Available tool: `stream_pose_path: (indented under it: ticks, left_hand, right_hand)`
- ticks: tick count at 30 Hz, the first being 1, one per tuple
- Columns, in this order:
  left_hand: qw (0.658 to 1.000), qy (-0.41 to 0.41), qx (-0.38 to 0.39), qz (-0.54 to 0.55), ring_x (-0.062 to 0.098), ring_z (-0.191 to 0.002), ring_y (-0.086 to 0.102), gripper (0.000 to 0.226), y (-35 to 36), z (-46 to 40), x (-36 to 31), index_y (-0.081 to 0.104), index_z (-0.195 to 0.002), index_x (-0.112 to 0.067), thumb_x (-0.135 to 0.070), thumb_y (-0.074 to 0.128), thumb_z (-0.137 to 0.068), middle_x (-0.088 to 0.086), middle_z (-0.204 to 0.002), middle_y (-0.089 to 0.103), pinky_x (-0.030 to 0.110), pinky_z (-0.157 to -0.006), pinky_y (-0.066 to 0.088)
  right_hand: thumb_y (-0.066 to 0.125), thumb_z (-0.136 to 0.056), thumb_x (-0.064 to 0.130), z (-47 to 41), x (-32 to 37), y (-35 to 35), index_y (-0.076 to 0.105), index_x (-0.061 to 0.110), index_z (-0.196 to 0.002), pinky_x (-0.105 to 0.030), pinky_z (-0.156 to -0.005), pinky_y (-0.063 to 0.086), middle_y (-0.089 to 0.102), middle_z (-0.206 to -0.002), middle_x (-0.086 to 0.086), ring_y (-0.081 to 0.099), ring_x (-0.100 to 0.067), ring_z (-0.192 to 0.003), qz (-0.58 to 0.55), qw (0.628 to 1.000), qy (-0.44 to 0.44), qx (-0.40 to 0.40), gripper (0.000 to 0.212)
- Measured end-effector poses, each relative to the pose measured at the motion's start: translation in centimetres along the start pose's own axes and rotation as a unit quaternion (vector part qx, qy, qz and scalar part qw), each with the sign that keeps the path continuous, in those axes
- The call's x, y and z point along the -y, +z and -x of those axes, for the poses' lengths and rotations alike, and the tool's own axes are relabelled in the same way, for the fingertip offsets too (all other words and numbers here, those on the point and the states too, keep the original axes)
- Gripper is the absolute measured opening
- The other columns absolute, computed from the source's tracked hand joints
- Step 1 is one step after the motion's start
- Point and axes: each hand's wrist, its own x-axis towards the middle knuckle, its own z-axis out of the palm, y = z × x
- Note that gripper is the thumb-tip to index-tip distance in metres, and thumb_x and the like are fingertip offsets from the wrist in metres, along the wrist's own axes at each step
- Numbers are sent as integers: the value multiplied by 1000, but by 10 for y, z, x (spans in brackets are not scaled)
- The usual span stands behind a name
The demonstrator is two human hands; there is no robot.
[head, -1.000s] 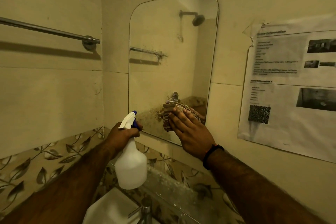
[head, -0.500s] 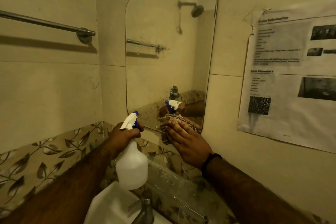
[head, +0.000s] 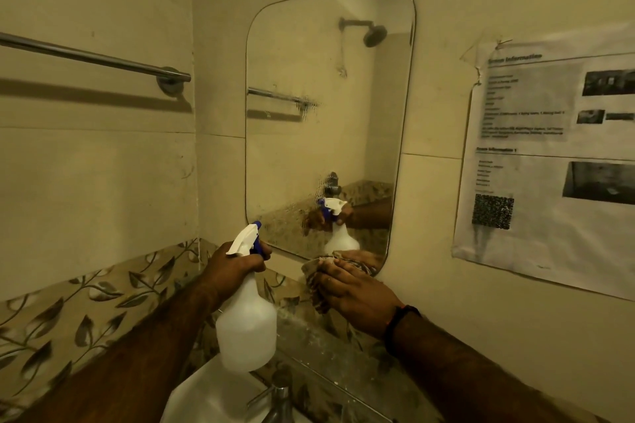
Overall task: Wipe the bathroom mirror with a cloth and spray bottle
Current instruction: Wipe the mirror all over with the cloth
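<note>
A rounded rectangular mirror (head: pixel 323 120) hangs on the tiled wall ahead, with wet streaks in its lower part. My left hand (head: pixel 233 263) grips the neck of a white spray bottle (head: pixel 247 326) with a blue and white trigger head, held upright below the mirror's lower left corner. My right hand (head: pixel 354 295) lies flat on a striped brownish cloth (head: pixel 314 280), pressing it at the mirror's bottom edge and onto the wall just under it. Most of the cloth is hidden under my palm. The mirror reflects the bottle and both hands.
A metal towel bar (head: pixel 92 57) runs along the left wall. A printed paper sheet (head: pixel 553 161) is taped to the wall right of the mirror. A glass shelf (head: pixel 326 347) sits under the mirror, above a white sink (head: pixel 206 395) and a metal tap (head: pixel 280 395).
My right hand has slid the cloth down from the lower mirror surface to its bottom edge. The left hand with the bottle has stayed in about the same place.
</note>
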Motion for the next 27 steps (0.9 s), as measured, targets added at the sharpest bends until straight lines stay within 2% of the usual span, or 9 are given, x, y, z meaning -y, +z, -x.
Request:
stream_pose_path:
  ticks: [6,9,11,13,15,18,23,27]
  left_hand:
    - [1000,15,15,-6,26,-82,60,24,-7,-1,-7,62,-84,-29,-6,67,-77,7,-85,64,46,-85,49]
    - [1000,25,14,-4,25,-81,62,25,-13,-1,-17,69,-85,-23,-19,66,-61,5,-84,67,41,-80,49]
    - [999,42,22,-18,20,-75,61,28,-17,-2,-24,71,-85,-20,-21,63,-57,2,-82,68,35,-73,46]
    - [998,58,27,-22,19,-75,61,31,-19,-6,-33,72,-87,-16,-19,63,-58,2,-85,70,35,-73,46]
    - [997,77,25,-16,20,-81,63,32,-22,-12,-45,72,-88,-13,-18,63,-58,4,-91,72,36,-76,47]
    - [995,101,27,-11,20,-88,65,33,-24,-19,-62,72,-90,-13,-18,63,-59,5,-95,73,35,-77,50]
    - [991,126,37,-14,14,-76,65,32,-26,-29,-89,73,-89,-15,-19,63,-59,-1,-86,73,33,-70,51]
    - [988,142,48,-23,20,-81,63,34,-25,-34,-96,71,-91,-11,-18,62,-59,10,-96,71,34,-71,51]
  right_hand:
    - [81,-76,24,-25,-16,-18,70,23,-118,-42,-108,43,62,-133,0,52,-25,-131,-4,999,-14,-46,43]
    - [77,-80,15,-53,-41,-41,65,18,-124,-50,-107,43,55,-141,-7,44,-31,-137,-5,996,-6,-86,45]
    - [74,-82,12,-75,-65,-61,62,16,-127,-53,-110,38,50,-146,-9,38,-33,-140,12,994,11,-112,46]
    - [73,-83,13,-97,-91,-83,59,16,-131,-54,-117,27,43,-151,-10,31,-34,-144,41,990,28,-128,50]
    - [69,-82,7,-118,-117,-107,57,14,-132,-51,-119,18,43,-151,-11,31,-35,-143,66,982,55,-169,51]
    - [60,-90,3,-143,-156,-139,57,13,-132,-48,-121,16,41,-152,-10,28,-33,-145,101,971,82,-201,44]
    - [50,-97,5,-176,-211,-181,55,11,-135,-46,-121,19,41,-151,-11,25,-32,-146,152,960,101,-212,38]
    - [45,-101,10,-190,-239,-201,47,7,-141,-44,-122,13,35,-154,-11,18,-30,-148,179,954,139,-197,41]
